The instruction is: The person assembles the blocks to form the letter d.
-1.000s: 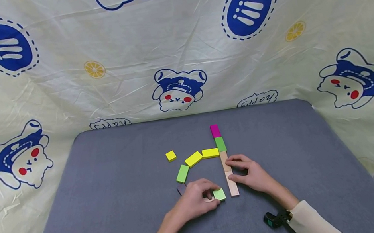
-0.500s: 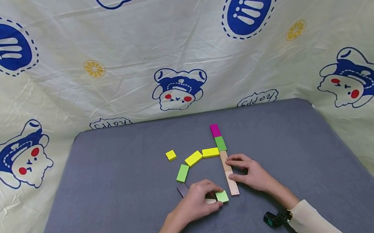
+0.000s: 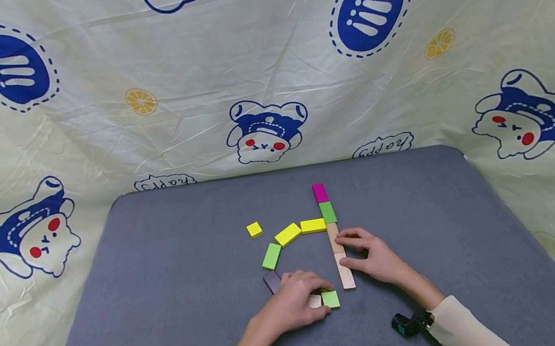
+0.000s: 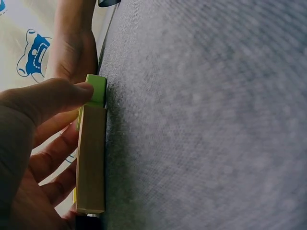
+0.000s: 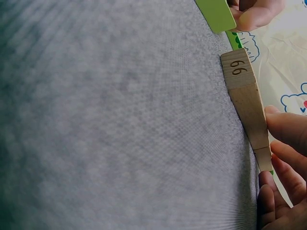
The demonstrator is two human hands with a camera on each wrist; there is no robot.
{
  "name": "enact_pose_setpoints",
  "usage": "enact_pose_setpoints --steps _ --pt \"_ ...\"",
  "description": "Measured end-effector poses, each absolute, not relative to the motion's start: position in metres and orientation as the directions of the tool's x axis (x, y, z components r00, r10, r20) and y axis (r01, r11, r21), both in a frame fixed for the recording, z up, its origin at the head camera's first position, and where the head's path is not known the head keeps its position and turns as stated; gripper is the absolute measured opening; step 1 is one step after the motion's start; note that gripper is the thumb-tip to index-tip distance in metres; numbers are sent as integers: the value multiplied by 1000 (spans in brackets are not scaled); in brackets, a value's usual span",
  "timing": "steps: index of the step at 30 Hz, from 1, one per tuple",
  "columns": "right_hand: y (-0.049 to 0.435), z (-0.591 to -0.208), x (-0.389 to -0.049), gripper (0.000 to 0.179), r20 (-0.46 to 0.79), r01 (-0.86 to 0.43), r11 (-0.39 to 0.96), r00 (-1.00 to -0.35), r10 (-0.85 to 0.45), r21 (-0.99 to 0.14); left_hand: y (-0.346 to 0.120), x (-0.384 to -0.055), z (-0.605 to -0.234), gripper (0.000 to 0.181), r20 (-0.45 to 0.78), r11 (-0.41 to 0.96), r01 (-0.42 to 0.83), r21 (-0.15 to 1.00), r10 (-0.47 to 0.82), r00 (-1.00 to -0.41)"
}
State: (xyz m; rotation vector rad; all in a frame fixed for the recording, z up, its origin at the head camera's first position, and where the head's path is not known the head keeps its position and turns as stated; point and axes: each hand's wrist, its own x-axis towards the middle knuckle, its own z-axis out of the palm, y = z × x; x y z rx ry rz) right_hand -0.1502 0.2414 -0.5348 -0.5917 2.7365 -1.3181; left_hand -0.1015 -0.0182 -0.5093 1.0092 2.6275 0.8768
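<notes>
My left hand (image 3: 294, 302) pinches a small light green block (image 3: 331, 300) between thumb and fingers, low over the cloth. Against that block's left end lies a pale wooden block (image 3: 315, 300), partly hidden by the hand; its long side shows in the left wrist view, where the thumb tip (image 4: 85, 91) presses the green block. My right hand (image 3: 376, 260) rests beside a column of blocks, thumb touching the near wooden block (image 3: 345, 275) and fingers at the farther wooden block (image 3: 334, 238). Printed digits mark the near one's end in the right wrist view.
Above the wooden blocks stand a green block (image 3: 328, 212) and a magenta block (image 3: 320, 193). Curving left from the column run yellow blocks (image 3: 288, 235), a green block (image 3: 271, 256) and a dark purple block (image 3: 272, 282). A yellow cube (image 3: 254, 229) sits apart on the grey tablecloth (image 3: 179, 271).
My left hand has shifted the light green block slightly right and toward me, turning it straighter; more of the pale block beside it shows. The right hand has stayed put.
</notes>
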Motion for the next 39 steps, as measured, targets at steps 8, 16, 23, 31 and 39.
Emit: enact_pose_setpoints --steps 8,16,23,31,39 --pt "241 -534 -150 45 128 -326 570 -924 -360 -754 -17 -99 -509 30 50 597 578 557 670 -740" --pt "241 -534 -150 45 122 -321 578 -927 -356 -750 -18 -99 -508 34 46 601 574 556 668 -743" --pt "240 -534 -150 45 118 -313 582 -930 -349 -751 -30 -110 -499 41 99 519 552 653 664 -741" --pt "240 -533 -150 46 110 -303 578 -932 -346 -758 -58 -126 -486 50 186 468 531 706 601 -778" --pt "240 -534 -150 46 100 -298 578 -932 -348 -759 -87 -148 -483 53 276 491 525 695 492 -826"
